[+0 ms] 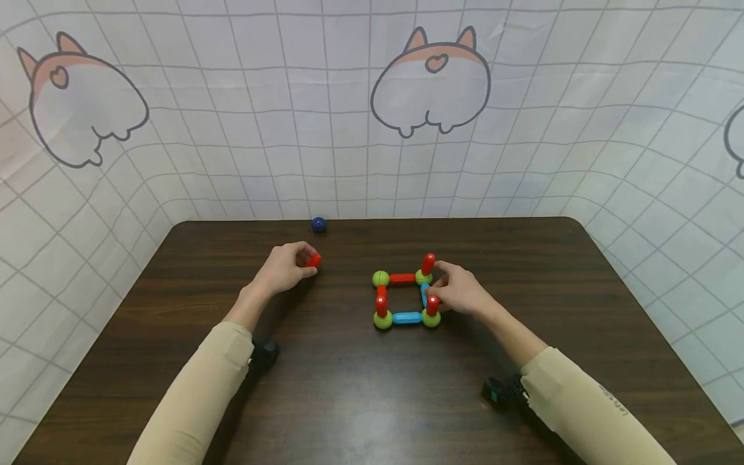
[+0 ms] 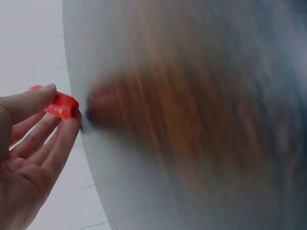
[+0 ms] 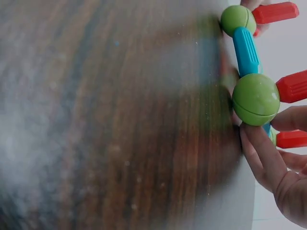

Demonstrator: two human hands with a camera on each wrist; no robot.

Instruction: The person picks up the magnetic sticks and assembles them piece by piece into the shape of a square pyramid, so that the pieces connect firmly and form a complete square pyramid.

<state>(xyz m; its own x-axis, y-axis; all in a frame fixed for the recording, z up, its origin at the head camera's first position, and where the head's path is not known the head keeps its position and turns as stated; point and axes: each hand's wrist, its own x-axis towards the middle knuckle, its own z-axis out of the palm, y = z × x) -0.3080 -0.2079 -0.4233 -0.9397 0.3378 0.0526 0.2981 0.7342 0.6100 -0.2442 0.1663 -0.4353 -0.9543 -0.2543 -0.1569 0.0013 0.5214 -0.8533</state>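
My left hand (image 1: 283, 268) is at the table's left middle, pinching a short red rod (image 1: 314, 260) between thumb and fingers. In the left wrist view, the dark hole in the end of the red rod (image 2: 66, 105) faces away from the palm. Right of it lies a square of green balls joined by two red and two blue rods. Red rods stand upright on three balls, including the front-right ball (image 1: 431, 318); the back-left ball (image 1: 380, 279) has a bare top. My right hand (image 1: 462, 290) grips the square's right side, thumb and fingers around the blue rod behind the front-right ball.
A small dark blue ball (image 1: 318, 224) sits at the back edge of the dark wooden table (image 1: 360, 387). Behind and beside the table hangs a white gridded cloth (image 1: 261, 142) with cartoon animals. Each wrist carries a black camera.
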